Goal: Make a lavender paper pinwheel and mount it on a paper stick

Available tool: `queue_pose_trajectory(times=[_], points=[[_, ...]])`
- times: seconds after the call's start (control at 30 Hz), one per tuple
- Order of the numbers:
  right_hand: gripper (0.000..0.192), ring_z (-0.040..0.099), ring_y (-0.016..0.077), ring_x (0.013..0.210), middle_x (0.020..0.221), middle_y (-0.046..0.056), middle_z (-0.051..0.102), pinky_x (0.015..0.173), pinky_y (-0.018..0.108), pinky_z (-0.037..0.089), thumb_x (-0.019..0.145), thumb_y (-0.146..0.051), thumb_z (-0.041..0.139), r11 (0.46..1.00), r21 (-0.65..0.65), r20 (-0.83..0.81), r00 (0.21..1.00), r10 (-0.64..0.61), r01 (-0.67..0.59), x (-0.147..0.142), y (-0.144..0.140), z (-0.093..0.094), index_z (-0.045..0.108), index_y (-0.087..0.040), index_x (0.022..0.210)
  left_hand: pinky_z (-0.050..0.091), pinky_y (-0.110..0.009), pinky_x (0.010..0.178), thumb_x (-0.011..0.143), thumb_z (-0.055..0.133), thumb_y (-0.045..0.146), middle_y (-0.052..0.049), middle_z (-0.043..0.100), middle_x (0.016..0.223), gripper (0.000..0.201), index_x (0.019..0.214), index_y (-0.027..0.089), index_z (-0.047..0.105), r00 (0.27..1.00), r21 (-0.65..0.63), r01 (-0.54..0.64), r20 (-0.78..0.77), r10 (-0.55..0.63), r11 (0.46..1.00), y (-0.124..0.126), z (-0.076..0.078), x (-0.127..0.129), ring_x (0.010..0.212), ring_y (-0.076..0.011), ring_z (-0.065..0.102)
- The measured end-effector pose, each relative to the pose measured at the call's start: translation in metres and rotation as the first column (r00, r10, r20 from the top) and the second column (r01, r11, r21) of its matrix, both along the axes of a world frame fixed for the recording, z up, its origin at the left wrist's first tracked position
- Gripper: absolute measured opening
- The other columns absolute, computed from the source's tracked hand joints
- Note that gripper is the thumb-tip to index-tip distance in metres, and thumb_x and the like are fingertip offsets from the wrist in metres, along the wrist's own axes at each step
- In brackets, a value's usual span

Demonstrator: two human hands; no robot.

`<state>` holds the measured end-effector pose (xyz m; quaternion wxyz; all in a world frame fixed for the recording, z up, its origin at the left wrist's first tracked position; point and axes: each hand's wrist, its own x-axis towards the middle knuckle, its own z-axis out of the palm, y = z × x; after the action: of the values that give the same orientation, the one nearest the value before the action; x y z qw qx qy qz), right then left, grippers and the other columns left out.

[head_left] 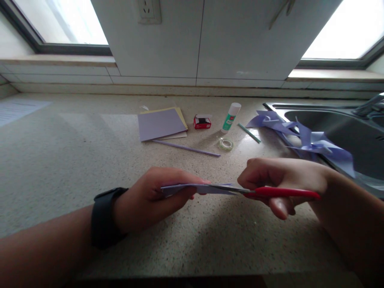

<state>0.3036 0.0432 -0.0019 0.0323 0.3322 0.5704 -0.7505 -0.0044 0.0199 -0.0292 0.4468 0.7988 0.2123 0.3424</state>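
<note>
Left hand point(150, 198), black watch point(105, 218) at the wrist: fingers pinched on a folded lilac paper sheet point(195, 188), held edge-on above the speckled countertop point(60, 160). Right hand point(279, 182): fingers closed round red-handled scissors point(270, 193), blades meeting the sheet's right end. Beyond the sheet, on the countertop: stack of lilac and yellow paper point(162, 124), lilac stick point(186, 148), small red box point(202, 122), glue bottle point(231, 117), tape roll point(225, 144), lilac pinwheel point(309, 140) lying over the sink rim point(330, 107).
</note>
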Motion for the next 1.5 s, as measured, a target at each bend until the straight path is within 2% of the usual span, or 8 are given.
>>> queue_pose_trajectory(times=[0.33, 0.53, 0.73, 0.93, 1.13, 1.33, 1.5], points=[[0.046, 0.054, 0.0057, 0.038, 0.053, -0.005, 0.059, 0.037, 0.011, 0.047, 0.060, -0.037, 0.096, 1.000, 0.000, -0.022, 1.000, -0.019, 0.019, 0.000, -0.001, -0.002, 0.057, -0.015, 0.066, 0.056, -0.019, 0.072, 0.095, 0.062, 0.010, -0.005, 0.079, 0.093, 0.024, 0.115, 0.016, 0.073, 1.000, -0.002, 0.016, 0.023, -0.016, 1.000, 0.000, -0.001, 0.000, 0.079, -0.0116, 0.072], [0.044, 0.056, 0.0064, 0.040, 0.054, -0.003, 0.061, 0.036, 0.010, 0.045, 0.062, -0.035, 0.096, 1.000, -0.001, 0.004, 1.000, -0.022, 0.022, -0.001, -0.002, 0.002, 0.057, -0.015, 0.067, 0.056, -0.018, 0.072, 0.095, 0.061, 0.010, -0.005, 0.079, 0.092, 0.022, 0.112, 0.015, 0.073, 1.000, 0.002, 0.014, 0.028, -0.014, 1.000, 0.000, 0.001, 0.001, 0.079, -0.0108, 0.071], [0.047, 0.051, 0.0049, 0.040, 0.055, -0.005, 0.058, 0.035, 0.011, 0.041, 0.065, -0.040, 0.094, 0.998, 0.044, -0.013, 0.999, 0.035, -0.034, -0.004, 0.001, -0.001, 0.055, -0.016, 0.068, 0.056, -0.019, 0.071, 0.094, 0.062, 0.010, -0.006, 0.080, 0.091, 0.021, 0.111, 0.014, 0.074, 0.999, 0.006, 0.023, 0.025, -0.024, 1.000, 0.001, 0.002, 0.002, 0.078, -0.0123, 0.072], [0.048, 0.046, 0.0042, 0.038, 0.052, -0.006, 0.055, 0.032, 0.010, 0.038, 0.063, -0.041, 0.095, 0.999, 0.028, -0.040, 0.998, 0.038, -0.037, -0.005, 0.001, -0.004, 0.054, -0.016, 0.067, 0.058, -0.023, 0.071, 0.096, 0.062, 0.014, -0.009, 0.079, 0.093, 0.022, 0.114, 0.014, 0.074, 0.999, -0.027, 0.034, 0.020, -0.033, 0.999, 0.000, 0.002, 0.002, 0.079, -0.0149, 0.073], [0.047, 0.056, 0.0066, 0.042, 0.055, -0.004, 0.061, 0.037, 0.011, 0.045, 0.065, -0.041, 0.094, 0.998, 0.064, 0.026, 0.999, 0.021, -0.022, -0.005, 0.000, 0.002, 0.055, -0.015, 0.069, 0.058, -0.024, 0.069, 0.098, 0.060, 0.016, -0.010, 0.079, 0.093, 0.020, 0.110, 0.011, 0.074, 0.999, -0.060, 0.041, 0.005, -0.041, 0.997, 0.000, 0.002, 0.001, 0.076, -0.0150, 0.072], [0.047, 0.054, 0.0058, 0.043, 0.057, -0.005, 0.059, 0.038, 0.012, 0.046, 0.066, -0.043, 0.094, 0.997, 0.062, 0.013, 0.999, 0.043, -0.043, -0.007, 0.002, 0.002, 0.056, -0.015, 0.071, 0.058, -0.023, 0.071, 0.098, 0.059, 0.015, -0.011, 0.080, 0.097, 0.020, 0.110, 0.011, 0.074, 0.999, -0.062, 0.049, -0.006, -0.050, 0.997, 0.000, 0.002, 0.001, 0.078, -0.0146, 0.073], [0.046, 0.055, 0.0062, 0.044, 0.059, -0.004, 0.060, 0.038, 0.012, 0.046, 0.067, -0.045, 0.092, 0.995, 0.068, -0.009, 0.998, 0.069, -0.069, -0.010, 0.001, 0.001, 0.057, -0.015, 0.072, 0.057, -0.022, 0.068, 0.097, 0.060, 0.015, -0.009, 0.079, 0.090, 0.020, 0.110, 0.011, 0.074, 0.999, -0.025, 0.049, -0.012, -0.049, 0.998, 0.000, 0.001, 0.000, 0.073, -0.0140, 0.072]])
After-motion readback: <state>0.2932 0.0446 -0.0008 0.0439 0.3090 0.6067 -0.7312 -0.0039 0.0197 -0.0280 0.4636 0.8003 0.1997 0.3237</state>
